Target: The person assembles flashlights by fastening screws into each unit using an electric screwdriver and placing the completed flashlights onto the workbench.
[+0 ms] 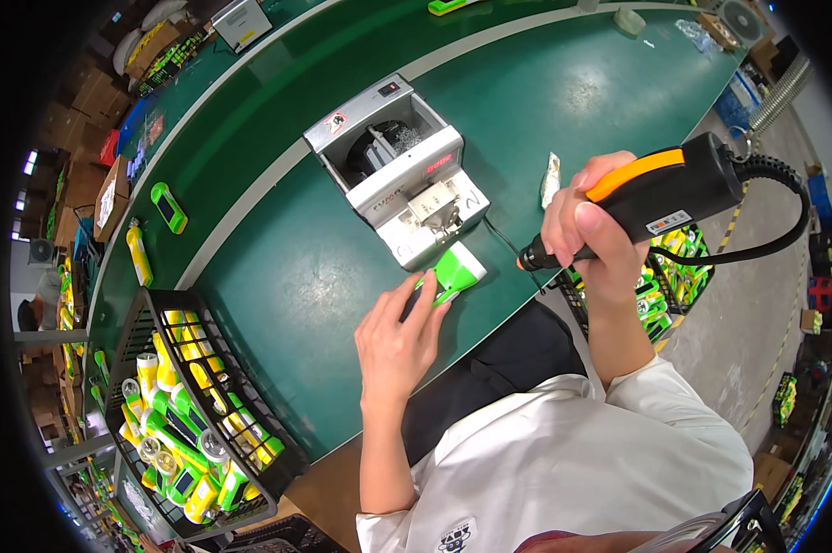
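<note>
My left hand (395,336) is closed around a green and white flashlight (458,268), its wide white-edged end pointing away from me. The flashlight is just in front of a silver screw feeder (407,173) that stands on the green table. In my right hand (602,226) is a black electric screwdriver (702,175) with an orange lever, my fingers wrapped round its front part. Its tip (524,264) points left towards the flashlight, with a gap between them. I cannot make out whether a screw sits on the tip.
A black basket (291,452) full of green and yellow flashlights stands at the left. Another basket (688,300) of them is beyond the table's right edge. The screwdriver's thick black cable (803,207) loops at the right. A crumpled packet (550,182) lies beside the feeder. Flashlights (168,207) lie on the far-left belt.
</note>
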A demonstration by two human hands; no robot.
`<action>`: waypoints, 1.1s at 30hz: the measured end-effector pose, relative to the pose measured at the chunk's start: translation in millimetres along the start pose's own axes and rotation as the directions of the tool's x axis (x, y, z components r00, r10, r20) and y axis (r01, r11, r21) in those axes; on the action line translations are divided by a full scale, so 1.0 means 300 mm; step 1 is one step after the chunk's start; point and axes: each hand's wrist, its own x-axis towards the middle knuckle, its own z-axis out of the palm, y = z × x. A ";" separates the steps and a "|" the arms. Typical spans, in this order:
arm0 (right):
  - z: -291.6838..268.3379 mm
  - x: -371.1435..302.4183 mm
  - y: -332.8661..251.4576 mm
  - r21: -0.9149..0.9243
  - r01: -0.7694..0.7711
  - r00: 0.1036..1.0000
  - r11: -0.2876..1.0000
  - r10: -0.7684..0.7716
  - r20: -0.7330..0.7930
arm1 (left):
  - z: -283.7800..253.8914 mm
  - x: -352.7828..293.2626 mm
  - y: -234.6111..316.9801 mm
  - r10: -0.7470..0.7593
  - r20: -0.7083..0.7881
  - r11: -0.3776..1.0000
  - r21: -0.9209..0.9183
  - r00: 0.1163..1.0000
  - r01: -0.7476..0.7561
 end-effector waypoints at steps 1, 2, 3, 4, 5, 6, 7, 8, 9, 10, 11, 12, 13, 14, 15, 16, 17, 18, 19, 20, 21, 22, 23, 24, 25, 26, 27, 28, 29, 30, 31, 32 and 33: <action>-0.005 0.007 -0.014 -0.172 -0.013 0.999 0.985 0.021 0.047 | -0.016 -0.001 -0.001 -0.055 0.025 0.995 -0.079 0.998 0.057; -0.017 0.010 -0.019 -0.163 -0.020 0.999 0.986 0.026 0.040 | -0.030 -0.006 -0.002 -0.061 0.030 0.996 -0.068 0.998 0.063; -0.028 0.015 -0.018 -0.141 -0.022 0.999 0.990 0.027 0.034 | -0.054 -0.013 -0.003 -0.146 0.060 0.965 -0.209 0.988 0.155; -0.039 0.020 -0.016 -0.116 -0.024 0.999 0.993 0.027 0.029 | -0.080 -0.011 -0.002 -0.226 0.096 0.907 -0.341 0.969 0.246; -0.049 0.025 -0.016 -0.110 -0.020 0.999 0.994 0.023 0.030 | -0.114 -0.006 0.004 -0.267 0.149 0.877 -0.373 0.952 0.304; -0.055 0.033 -0.015 -0.115 -0.007 0.999 0.993 0.012 0.039 | -0.141 -0.011 -0.001 -0.290 0.134 0.883 -0.343 0.948 0.319; -0.060 0.037 -0.009 -0.102 -0.003 0.999 0.995 0.007 0.041 | -0.158 -0.023 -0.016 -0.332 0.201 0.807 -0.446 0.922 0.388; -0.066 0.042 -0.005 -0.086 0.002 0.999 0.996 0.002 0.044 | -0.177 -0.037 -0.032 -0.363 0.266 0.713 -0.537 0.893 0.450; -0.083 0.045 0.002 -0.078 -0.004 0.999 0.997 0.007 0.041 | -0.193 -0.057 -0.047 -0.431 0.340 0.628 -0.553 0.836 0.548; -0.083 0.052 0.006 -0.069 -0.008 0.999 0.998 0.010 0.036 | -0.213 -0.062 -0.055 -0.455 0.322 0.639 -0.531 0.830 0.557; -0.074 0.057 0.014 -0.033 -0.007 0.999 0.999 0.006 -0.047 | -0.230 -0.060 -0.059 -0.459 0.304 0.582 -0.607 0.835 0.541; -0.085 0.062 0.024 -0.014 -0.002 1.000 1.000 0.002 -0.010 | -0.243 -0.054 -0.070 -0.459 0.284 0.522 -0.680 0.842 0.514; -0.095 0.067 0.033 -0.008 -0.002 1.000 1.000 0.002 0.003 | -0.266 -0.040 -0.077 -0.443 0.266 0.563 -0.661 0.856 0.497; -0.102 0.072 0.041 -0.004 0.000 1.000 1.000 0.000 0.016 | -0.290 -0.019 -0.079 -0.457 0.249 0.579 -0.645 0.854 0.498; -0.111 0.077 0.047 0.008 0.005 0.999 1.000 -0.005 0.040 | -0.304 0.007 -0.080 -0.505 0.221 0.557 -0.655 0.834 0.510; -0.126 0.086 0.052 -0.015 0.007 0.994 1.000 -0.005 0.113 | -0.324 0.029 -0.082 -0.553 0.191 0.533 -0.667 0.811 0.520; -0.133 0.088 0.058 -0.011 0.000 0.993 1.000 0.002 0.118 | -0.338 0.042 -0.097 -0.579 0.174 0.526 -0.667 0.796 0.528; -0.135 0.094 0.057 -0.011 -0.003 0.993 1.000 0.004 0.119 | -0.348 0.066 -0.109 -0.581 0.160 0.542 -0.656 0.798 0.526; -0.135 0.097 0.055 -0.018 0.000 0.994 1.000 0.002 0.110 | -0.355 0.091 -0.121 -0.607 0.152 0.513 -0.674 0.780 0.532; -0.136 0.100 0.054 -0.035 0.008 0.994 0.999 -0.004 0.108 | -0.364 0.111 -0.133 -0.632 0.147 0.483 -0.693 0.761 0.536; -0.139 0.106 0.052 -0.044 0.012 0.994 0.999 -0.007 0.109 | -0.373 0.129 -0.150 -0.644 0.184 0.440 -0.705 0.742 0.557; -0.143 0.113 0.053 -0.055 0.015 0.994 0.998 -0.009 0.109 | -0.374 0.139 -0.162 -0.641 0.181 0.450 -0.699 0.746 0.556; -0.142 0.122 0.056 -0.049 0.019 0.995 0.999 -0.014 0.103 | -0.373 0.144 -0.173 -0.662 0.170 0.427 -0.715 0.730 0.554; -0.141 0.122 0.055 -0.048 0.013 0.993 0.999 -0.007 0.119 | -0.371 0.149 -0.176 -0.680 0.167 0.400 -0.731 0.714 0.552; -0.139 0.121 0.055 -0.048 0.005 0.991 0.999 0.001 0.137 | -0.370 0.151 -0.176 -0.676 0.174 0.402 -0.727 0.716 0.556; -0.136 0.119 0.057 -0.050 0.005 0.992 0.999 0.002 0.129 | -0.371 0.151 -0.172 -0.682 0.179 0.377 -0.745 0.710 0.550; -0.131 0.119 0.058 -0.066 0.013 0.991 0.998 -0.004 0.136 | -0.372 0.148 -0.167 -0.689 0.183 0.350 -0.764 0.701 0.542; -0.126 0.119 0.058 -0.082 0.020 0.989 0.996 -0.008 0.146 | -0.372 0.142 -0.161 -0.689 0.187 0.347 -0.764 0.700 0.545; -0.122 0.116 0.056 -0.086 0.016 0.989 0.996 -0.003 0.147 | -0.373 0.132 -0.155 -0.674 0.195 0.347 -0.767 0.712 0.539; -0.116 0.113 0.054 -0.083 0.010 0.989 0.997 0.002 0.148 | -0.376 0.118 -0.148 -0.662 0.200 0.347 -0.772 0.722 0.532; -0.108 0.109 0.053 -0.080 0.003 0.988 0.997 0.009 0.152 | -0.380 0.106 -0.143 -0.667 0.198 0.341 -0.775 0.718 0.532; -0.101 0.105 0.052 -0.082 -0.002 0.987 0.997 0.015 0.161 | -0.384 0.093 -0.136 -0.636 0.188 0.352 -0.792 0.748 0.499; -0.097 0.099 0.051 -0.070 -0.012 0.988 0.997 0.022 0.153 | -0.386 0.078 -0.126 -0.605 0.177 0.361 -0.808 0.776 0.465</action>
